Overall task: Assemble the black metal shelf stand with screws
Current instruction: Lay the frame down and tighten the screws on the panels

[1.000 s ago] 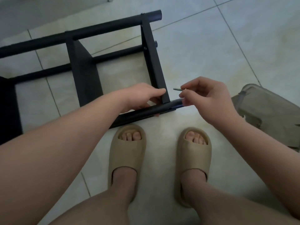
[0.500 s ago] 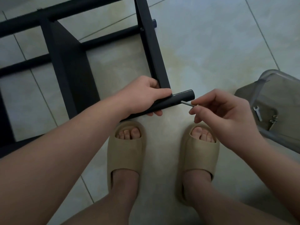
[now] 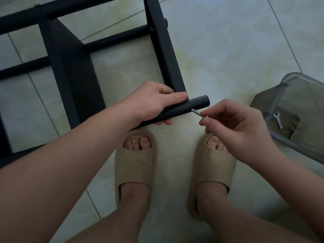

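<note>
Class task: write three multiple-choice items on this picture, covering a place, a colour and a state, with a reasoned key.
1. Where does the wrench lie? A in the clear bin; B on a chair; C in a pocket.
2. What colour are the slippers? A black; B red; C beige.
3. What is the right hand doing? A hanging empty; B pinching a screw at the black tube; C gripping the wrench.
Key: 1 A, it shows through the bin's wall; 2 C, both are beige; 3 B, thumb and finger pinch the screw, its tip at the tube.
</note>
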A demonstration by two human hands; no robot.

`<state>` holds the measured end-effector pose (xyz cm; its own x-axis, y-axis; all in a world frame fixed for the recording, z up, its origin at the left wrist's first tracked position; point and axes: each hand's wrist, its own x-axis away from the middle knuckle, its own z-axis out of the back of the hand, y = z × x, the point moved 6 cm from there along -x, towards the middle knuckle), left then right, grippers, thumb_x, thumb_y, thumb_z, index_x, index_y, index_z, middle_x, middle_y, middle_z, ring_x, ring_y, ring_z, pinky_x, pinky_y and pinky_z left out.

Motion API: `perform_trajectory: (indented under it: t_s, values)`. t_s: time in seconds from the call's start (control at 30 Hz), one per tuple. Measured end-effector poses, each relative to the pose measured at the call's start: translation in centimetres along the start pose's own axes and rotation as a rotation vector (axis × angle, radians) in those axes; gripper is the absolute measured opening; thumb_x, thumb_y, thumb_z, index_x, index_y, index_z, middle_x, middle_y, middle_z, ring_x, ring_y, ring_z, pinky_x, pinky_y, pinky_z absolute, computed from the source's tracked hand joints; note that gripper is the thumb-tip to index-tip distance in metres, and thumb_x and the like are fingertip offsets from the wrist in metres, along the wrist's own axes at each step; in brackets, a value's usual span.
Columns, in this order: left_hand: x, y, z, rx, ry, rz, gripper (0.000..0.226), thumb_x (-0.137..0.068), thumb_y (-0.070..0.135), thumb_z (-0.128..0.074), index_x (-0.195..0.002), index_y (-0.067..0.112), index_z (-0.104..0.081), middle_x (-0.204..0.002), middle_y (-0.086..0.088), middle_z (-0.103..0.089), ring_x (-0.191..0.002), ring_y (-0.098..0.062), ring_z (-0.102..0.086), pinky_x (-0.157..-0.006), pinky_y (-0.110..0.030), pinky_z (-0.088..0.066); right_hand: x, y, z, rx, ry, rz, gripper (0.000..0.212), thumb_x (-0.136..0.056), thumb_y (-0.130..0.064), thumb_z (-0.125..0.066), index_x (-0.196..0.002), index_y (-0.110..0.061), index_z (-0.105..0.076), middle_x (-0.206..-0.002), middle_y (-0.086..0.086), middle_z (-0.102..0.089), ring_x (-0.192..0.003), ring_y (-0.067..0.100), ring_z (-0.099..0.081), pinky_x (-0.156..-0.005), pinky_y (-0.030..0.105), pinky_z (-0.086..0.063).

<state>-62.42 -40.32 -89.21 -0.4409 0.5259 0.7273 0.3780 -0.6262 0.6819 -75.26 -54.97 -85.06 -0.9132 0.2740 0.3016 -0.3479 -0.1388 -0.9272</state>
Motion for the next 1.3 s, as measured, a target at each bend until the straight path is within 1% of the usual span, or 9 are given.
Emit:
perform_trajectory:
  t_s: [0.23, 0.4, 0.47, 0.6, 0.7, 0.8, 0.9, 1.0, 1.3]
  values:
    - [0.1, 0.0, 0.0, 0.017, 0.005, 0.007, 0.023, -0.088, 0.046, -0.072, -0.077, 0.028, -0.080, -0.068, 0.000, -0.074, -0.062, -0.020, -0.073, -0.049, -0.024, -0.051, 0.1, 0.0, -0.9, 0.048, -0.039, 0.016, 0.017, -0.088, 0.003, -0.073, -0.092, -0.013, -0.072, -0.079, 0.006, -0.072, -0.070, 0.016, -0.070, -0.067, 0.022, -0.055]
    - [0.1, -0.2, 0.0, 0.025, -0.002, 0.006, 0.026, -0.087, 0.047, -0.072, -0.082, 0.023, -0.080, -0.070, -0.002, -0.075, -0.064, -0.020, -0.074, -0.050, -0.025, -0.051, -0.1, -0.1, -1.3, 0.188, -0.061, 0.053, 0.013, -0.088, 0.001, -0.075, -0.091, -0.012, -0.073, -0.072, -0.011, -0.069, -0.073, 0.012, -0.072, -0.062, 0.012, -0.048]
    - [0.0, -0.3, 0.0, 0.022, -0.005, 0.005, 0.026, -0.087, 0.048, -0.072, -0.080, 0.025, -0.080, -0.071, -0.002, -0.075, -0.064, -0.020, -0.074, -0.050, -0.025, -0.052, -0.1, -0.6, -1.7, 0.257, -0.062, 0.117, 0.012, -0.088, 0.000, -0.075, -0.093, -0.010, -0.074, -0.079, -0.020, -0.068, -0.077, 0.010, -0.072, -0.065, 0.010, -0.049]
    - [-0.1, -0.4, 0.0, 0.031, -0.008, 0.007, 0.028, -0.087, 0.048, -0.073, -0.080, 0.022, -0.079, -0.074, -0.004, -0.076, -0.066, -0.020, -0.075, -0.050, -0.025, -0.052, -0.6, -0.7, -2.3, 0.314, -0.048, 0.161, 0.008, -0.087, 0.001, -0.075, -0.094, -0.004, -0.074, -0.083, -0.015, -0.069, -0.079, 0.010, -0.071, -0.064, 0.006, -0.046]
    - [-0.1, -0.5, -0.1, 0.028, -0.014, 0.010, 0.027, -0.087, 0.048, -0.073, -0.079, 0.022, -0.079, -0.076, -0.006, -0.076, -0.066, -0.021, -0.075, -0.050, -0.025, -0.052, -0.9, -0.1, -2.7, 0.293, -0.029, 0.120, 0.007, -0.088, 0.000, -0.075, -0.091, -0.004, -0.071, -0.082, 0.002, -0.074, -0.075, 0.012, -0.071, -0.063, 0.012, -0.051]
    - [-0.1, -0.4, -0.1, 0.036, -0.023, 0.012, 0.027, -0.088, 0.046, -0.072, -0.079, 0.023, -0.079, -0.077, -0.007, -0.076, -0.065, -0.020, -0.074, -0.050, -0.024, -0.051, -1.1, 0.2, -3.0, 0.248, 0.003, 0.073, 0.011, -0.087, -0.002, -0.076, -0.087, -0.010, -0.068, -0.081, -0.003, -0.073, -0.072, 0.007, -0.072, -0.069, 0.022, -0.057]
    - [-0.1, -0.5, -0.1, 0.038, -0.033, 0.020, 0.026, -0.089, 0.046, -0.071, -0.085, 0.021, -0.078, -0.079, -0.005, -0.077, -0.067, -0.020, -0.075, -0.050, -0.024, -0.051, -1.0, 0.7, -3.0, 0.150, 0.024, 0.014, 0.019, -0.088, -0.002, -0.076, -0.085, -0.019, -0.067, -0.078, -0.008, -0.072, -0.071, 0.006, -0.073, -0.070, 0.021, -0.057]
    - [-0.1, -0.5, 0.0, 0.044, -0.039, 0.023, 0.027, -0.089, 0.045, -0.071, -0.087, 0.020, -0.078, -0.077, -0.004, -0.077, -0.068, -0.020, -0.075, -0.049, -0.023, -0.052, -1.0, 1.2, -3.1, -0.001, 0.054, -0.072, 0.027, -0.087, 0.002, -0.074, -0.082, -0.024, -0.068, -0.078, 0.003, -0.073, -0.070, 0.013, -0.074, -0.070, 0.023, -0.058]
    - [-0.4, -0.7, -0.1, 0.036, -0.047, 0.015, 0.030, -0.090, 0.046, -0.070, -0.088, 0.017, -0.077, -0.078, -0.010, -0.076, -0.066, -0.019, -0.074, -0.050, -0.023, -0.051, -1.3, 1.1, -3.4, -0.124, 0.037, -0.165, 0.028, -0.089, 0.008, -0.069, -0.081, -0.018, -0.069, -0.085, 0.010, -0.075, -0.074, 0.020, -0.076, -0.074, 0.026, -0.061]
